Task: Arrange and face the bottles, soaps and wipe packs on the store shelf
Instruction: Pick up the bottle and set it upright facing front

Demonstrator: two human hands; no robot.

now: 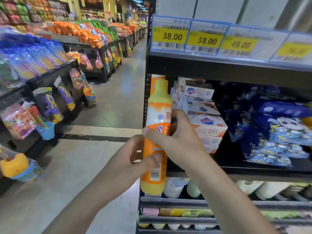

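Fingers of both our right hand (175, 132) and left hand (135, 157) curl round the orange bottle (156, 141) at the shelf's (236, 169) left end, so we should turn its label outward before setting it upright

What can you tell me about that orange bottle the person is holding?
The orange bottle is tall, glossy plastic, with a pale yellow-green cap and shoulder, a yellow base and a barcode low on its label. It is upright, tilted slightly, at the shelf's left end beside the soap boxes. The right hand grips its middle; the left hand pinches it lower.
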